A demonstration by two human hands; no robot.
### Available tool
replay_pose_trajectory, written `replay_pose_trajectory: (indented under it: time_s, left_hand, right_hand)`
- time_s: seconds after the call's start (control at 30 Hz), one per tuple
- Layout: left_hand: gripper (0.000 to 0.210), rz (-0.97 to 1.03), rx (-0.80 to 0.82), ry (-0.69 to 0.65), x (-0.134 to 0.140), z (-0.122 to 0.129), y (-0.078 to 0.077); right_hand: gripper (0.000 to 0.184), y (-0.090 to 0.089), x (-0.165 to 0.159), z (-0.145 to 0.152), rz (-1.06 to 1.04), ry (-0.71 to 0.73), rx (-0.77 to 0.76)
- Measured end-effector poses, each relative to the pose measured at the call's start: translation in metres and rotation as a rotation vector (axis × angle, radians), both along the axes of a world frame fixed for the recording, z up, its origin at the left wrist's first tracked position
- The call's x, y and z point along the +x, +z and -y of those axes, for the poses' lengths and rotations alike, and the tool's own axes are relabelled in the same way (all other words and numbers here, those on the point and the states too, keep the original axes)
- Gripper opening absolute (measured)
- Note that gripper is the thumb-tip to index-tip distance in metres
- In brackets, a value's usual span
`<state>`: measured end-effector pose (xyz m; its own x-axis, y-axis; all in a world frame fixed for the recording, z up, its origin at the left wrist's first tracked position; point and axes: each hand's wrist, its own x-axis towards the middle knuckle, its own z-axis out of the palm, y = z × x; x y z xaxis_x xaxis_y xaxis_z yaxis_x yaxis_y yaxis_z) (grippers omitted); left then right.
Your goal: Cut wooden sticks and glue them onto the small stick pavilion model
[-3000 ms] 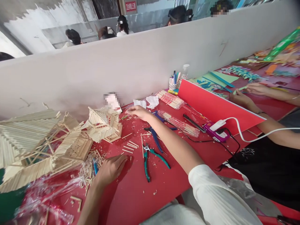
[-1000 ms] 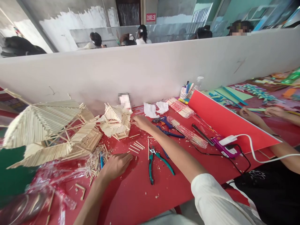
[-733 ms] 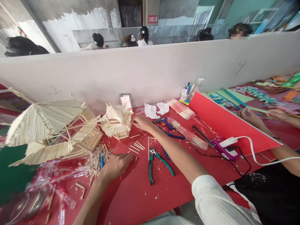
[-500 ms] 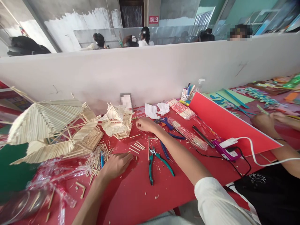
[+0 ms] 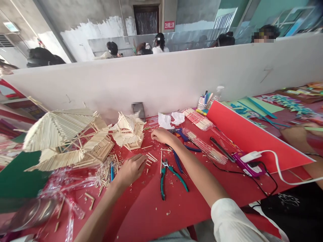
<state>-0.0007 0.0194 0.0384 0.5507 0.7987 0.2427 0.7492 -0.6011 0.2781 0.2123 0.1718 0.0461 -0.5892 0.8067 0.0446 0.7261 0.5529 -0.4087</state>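
Observation:
My left hand (image 5: 133, 168) reaches over the red table with its fingers extended and slightly bent, the tips beside several short cut wooden sticks (image 5: 152, 157). Farther forward, my right hand (image 5: 161, 135) is closed with curled fingers; whatever they pinch, if anything, is hidden. It is just right of a small pavilion model made of wooden sticks (image 5: 130, 132). A blue glue gun (image 5: 181, 133) lies right behind that hand. Green-handled pliers (image 5: 163, 178) rest spread on the table between my forearms. To the left stands a larger stick-built model with a sloping roof (image 5: 60, 129).
Bagged sticks (image 5: 205, 144), white tissues (image 5: 164, 120) and a purple power socket (image 5: 248, 164) with cables occupy the right side. A red board (image 5: 247, 134) leans there, near another person's hand (image 5: 294, 136). Clear plastic wrap (image 5: 73, 185) and stick scraps (image 5: 107, 171) lie left.
My left hand has moved forward to the short sticks, its fingers now more bent. My right hand stays near the small model, still curled. The camera view has shifted slightly left.

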Motion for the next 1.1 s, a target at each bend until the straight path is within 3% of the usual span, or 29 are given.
replay_pose_trajectory:
  time_s: [0.07, 0.13, 0.33, 0.43, 0.67, 0.77, 0.9, 1.1]
  left_hand:
    - [0.027, -0.041, -0.015, -0.02, 0.005, -0.002, 0.006]
    - [0.027, -0.071, -0.037, -0.009, 0.009, -0.005, 0.01]
    - [0.024, -0.134, -0.044, 0.042, 0.029, -0.028, 0.013]
    - [0.025, -0.213, -0.021, 0.014, 0.041, -0.049, 0.007]
    - [0.051, -0.343, 0.023, 0.041, 0.06, -0.1, -0.024]
    - [0.056, -0.349, 0.022, 0.033, 0.061, -0.11, -0.034]
    - [0.046, -0.333, 0.01, 0.008, 0.062, -0.114, -0.042]
    - [0.034, -0.294, -0.044, 0.055, 0.068, -0.113, -0.034]
  right_hand:
    - [0.009, 0.004, -0.002, 0.001, -0.004, -0.036, 0.044]
    - [0.019, 0.006, -0.003, -0.001, 0.03, -0.037, 0.053]
    - [0.024, 0.006, 0.002, -0.018, 0.147, 0.081, -0.052]
    - [0.05, 0.009, 0.001, -0.033, 0.145, 0.029, -0.034]
    - [0.083, 0.011, -0.022, -0.068, 0.254, -0.123, 0.143]
    - [0.085, 0.004, -0.033, -0.082, 0.3, -0.163, 0.204]
    - [0.085, -0.004, -0.043, -0.098, 0.327, -0.197, 0.201]
    - [0.082, -0.004, -0.049, -0.103, 0.347, -0.244, 0.162]
